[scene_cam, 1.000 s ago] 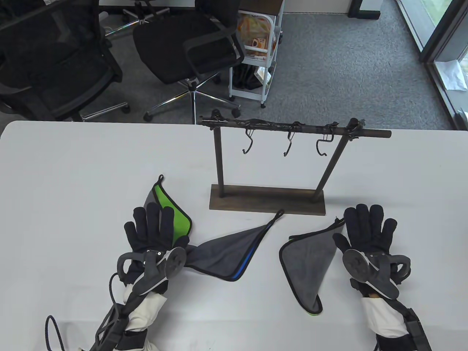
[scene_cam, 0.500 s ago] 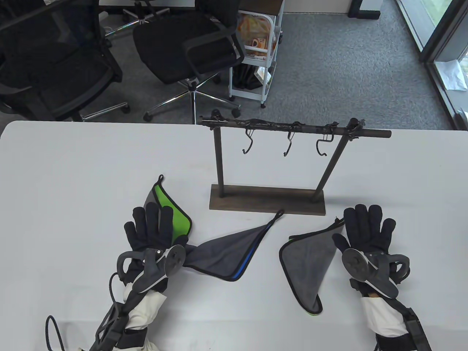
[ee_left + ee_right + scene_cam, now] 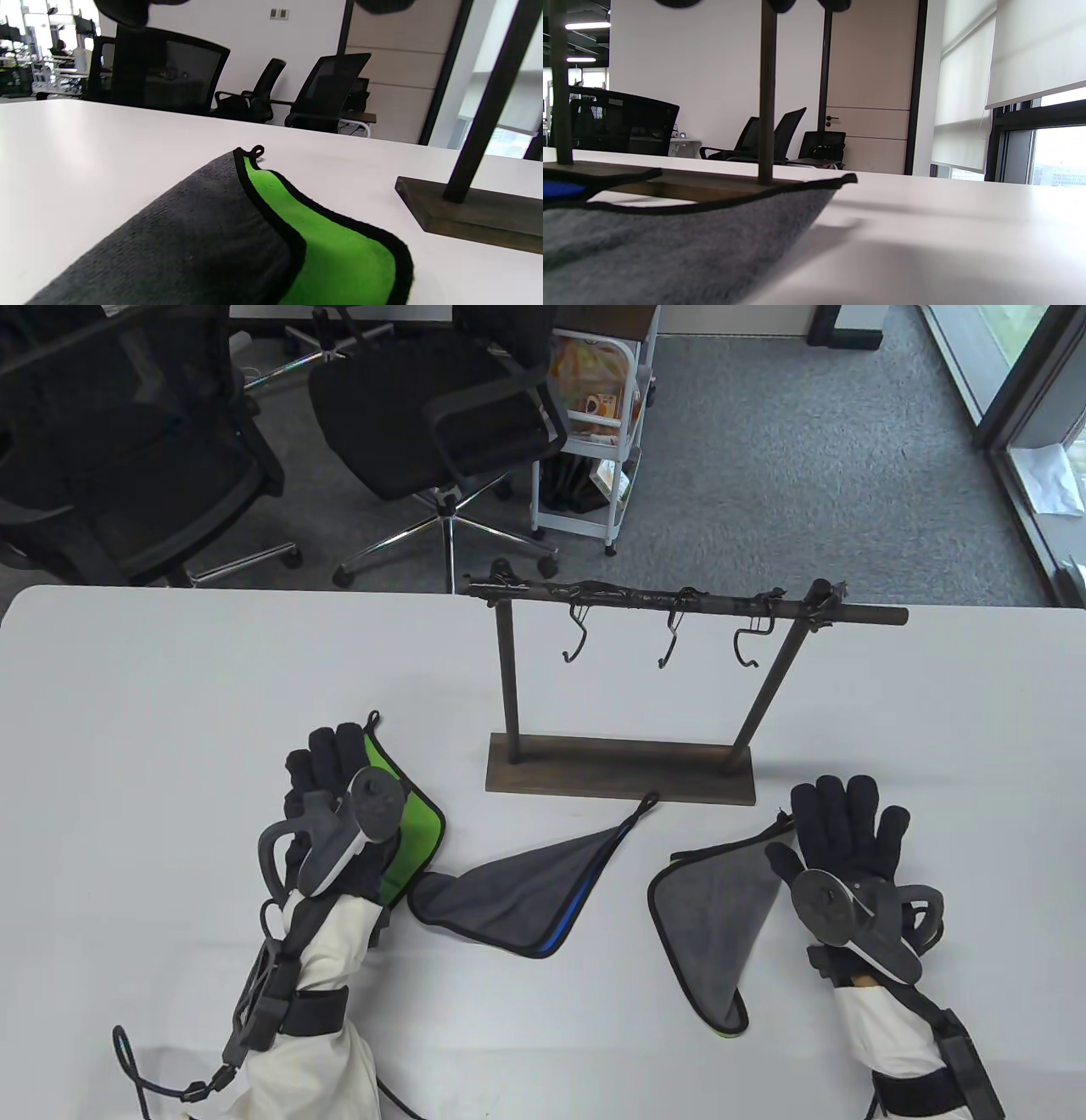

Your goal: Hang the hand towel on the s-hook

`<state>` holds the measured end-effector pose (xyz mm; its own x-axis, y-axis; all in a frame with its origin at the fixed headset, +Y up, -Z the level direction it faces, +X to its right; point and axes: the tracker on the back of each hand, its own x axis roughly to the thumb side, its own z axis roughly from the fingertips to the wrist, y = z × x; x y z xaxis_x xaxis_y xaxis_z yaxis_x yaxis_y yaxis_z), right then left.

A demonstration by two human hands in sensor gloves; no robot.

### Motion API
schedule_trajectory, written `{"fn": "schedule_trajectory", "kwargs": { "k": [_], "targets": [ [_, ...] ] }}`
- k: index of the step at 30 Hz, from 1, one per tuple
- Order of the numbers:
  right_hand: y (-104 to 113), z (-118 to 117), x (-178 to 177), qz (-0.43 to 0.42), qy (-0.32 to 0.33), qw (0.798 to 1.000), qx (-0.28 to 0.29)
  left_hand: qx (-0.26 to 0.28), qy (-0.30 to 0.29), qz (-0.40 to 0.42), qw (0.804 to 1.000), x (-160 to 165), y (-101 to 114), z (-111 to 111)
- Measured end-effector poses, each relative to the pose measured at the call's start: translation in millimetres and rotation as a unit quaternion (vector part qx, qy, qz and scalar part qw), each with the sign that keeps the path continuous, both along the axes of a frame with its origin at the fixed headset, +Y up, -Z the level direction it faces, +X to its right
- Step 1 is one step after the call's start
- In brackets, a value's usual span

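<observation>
Nearest the table edge, my right hand (image 3: 848, 836) lies flat with fingers spread, holding nothing; its thumb side rests at the corner of the right towel (image 3: 717, 912), a grey cloth folded to a wedge. My left hand (image 3: 331, 789) sits over the green-lined towel (image 3: 411, 831), the one I judge to be the task's piece. Its fingers are hidden under the tracker in the table view and only dark tips show at the top of the left wrist view, so I cannot tell whether they are curled on the cloth or merely above it.

Between the hands lies the blue-edged towel (image 3: 522, 899), its loop pointing toward the stand's base (image 3: 619, 772).

The green-lined towel lies on the table, left of the base, with its hanging loop (image 3: 257, 151) at the far corner, just beyond my left fingertips.

Farthest, the rail (image 3: 679, 602) carries three s-hooks; the left s-hook (image 3: 575, 640) is closest to this towel.

To do this step well, I should pinch the corner directly below the loop, not the body of the cloth, so that the loop stands open and free. Then I should lift until it clears the hook tip, approach from the open side, and lower it on. The right hand may steady the base if the rail sways.
</observation>
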<state>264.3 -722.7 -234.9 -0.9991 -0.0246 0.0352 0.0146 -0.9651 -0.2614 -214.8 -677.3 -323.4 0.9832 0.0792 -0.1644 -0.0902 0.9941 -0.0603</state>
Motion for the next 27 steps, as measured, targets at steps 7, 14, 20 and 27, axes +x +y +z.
{"fn": "schedule_trajectory", "kwargs": {
  "k": [7,14,20,27],
  "targets": [
    [0.6,0.3,1.9,-0.005,-0.001,1.000,-0.001,-0.018,0.068,0.013,0.997,4.9,3.9,-29.5],
    [-0.9,-2.2,1.2,-0.008,0.004,1.000,-0.009,-0.062,0.118,0.009,0.991,6.2,-12.8,-56.1],
    [-2.6,-5.4,-0.7,-0.021,0.014,0.999,-0.019,-0.104,0.132,0.016,0.986,9.2,-33.9,-72.6],
    [-4.5,-5.7,-1.4,-0.018,0.020,0.999,-0.021,-0.172,0.143,0.009,0.975,3.8,-69.0,-79.8]
  ]
}}
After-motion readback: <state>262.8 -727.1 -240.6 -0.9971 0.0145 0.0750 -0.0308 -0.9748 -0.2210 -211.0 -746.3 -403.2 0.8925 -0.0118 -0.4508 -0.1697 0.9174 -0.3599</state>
